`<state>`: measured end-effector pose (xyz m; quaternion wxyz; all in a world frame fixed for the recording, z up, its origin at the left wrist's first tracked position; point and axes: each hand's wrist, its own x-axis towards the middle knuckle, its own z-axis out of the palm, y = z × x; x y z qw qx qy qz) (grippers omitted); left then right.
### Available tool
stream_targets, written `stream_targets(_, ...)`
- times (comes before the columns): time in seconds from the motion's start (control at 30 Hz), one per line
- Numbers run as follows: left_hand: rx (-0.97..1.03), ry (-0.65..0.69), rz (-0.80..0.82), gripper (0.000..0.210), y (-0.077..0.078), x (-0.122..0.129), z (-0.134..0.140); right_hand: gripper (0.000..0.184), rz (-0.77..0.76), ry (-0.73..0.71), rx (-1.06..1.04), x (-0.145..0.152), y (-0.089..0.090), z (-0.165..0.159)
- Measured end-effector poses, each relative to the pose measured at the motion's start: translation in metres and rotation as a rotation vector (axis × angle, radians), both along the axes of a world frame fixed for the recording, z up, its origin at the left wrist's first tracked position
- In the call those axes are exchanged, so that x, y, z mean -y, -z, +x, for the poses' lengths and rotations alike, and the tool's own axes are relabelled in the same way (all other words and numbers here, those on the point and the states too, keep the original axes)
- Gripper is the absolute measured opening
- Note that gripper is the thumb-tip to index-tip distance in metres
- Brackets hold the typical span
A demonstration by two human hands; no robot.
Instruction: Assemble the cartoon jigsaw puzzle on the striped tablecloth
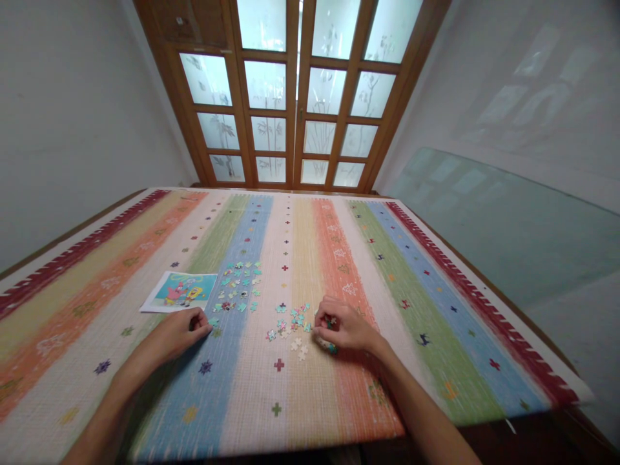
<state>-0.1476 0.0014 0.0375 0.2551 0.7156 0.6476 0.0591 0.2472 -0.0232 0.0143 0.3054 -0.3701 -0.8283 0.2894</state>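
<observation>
My left hand (183, 330) rests low over the tablecloth with its fingers curled in and thumb against them. A teal puzzle piece (214, 321) lies right at its fingertips; whether the fingers grip anything is hidden. Beside it is a printed reference picture (184, 290) of a pink starfish and a yellow sponge character. My right hand (343, 325) is curled around small puzzle pieces (331, 320), some showing between fingers and thumb and others under its edge. A loose pile of puzzle pieces (296, 318) lies just left of it, several with their pale backs up.
Spaced rows of puzzle pieces (239, 284) lie right of the picture. A striped cloth (261, 413) covers the table. A wooden door with frosted panes (295, 129) stands behind the far edge, and a glass sheet (508, 226) leans along the right wall.
</observation>
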Motion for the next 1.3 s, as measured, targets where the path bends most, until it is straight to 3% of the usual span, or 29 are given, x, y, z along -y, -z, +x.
stream_targets(0.43,0.005,0.025,0.032,0.029,-0.005,0.004,0.005,0.016,-0.043,0.117,-0.129,0.001,0.003,-0.003)
stream_targets(0.63,0.015,0.008,0.102,0.031,-0.007,0.003,0.014,0.018,0.031,0.124,-0.181,0.001,0.002,-0.004)
stream_targets(1.1,-0.019,0.026,0.057,0.016,0.002,0.001,0.009,0.014,0.015,0.079,-0.172,0.001,0.001,-0.003)
stream_targets(1.3,0.083,0.035,0.16,0.028,-0.006,0.008,0.03,0.015,0.002,0.065,-0.159,0.0,0.005,-0.003)
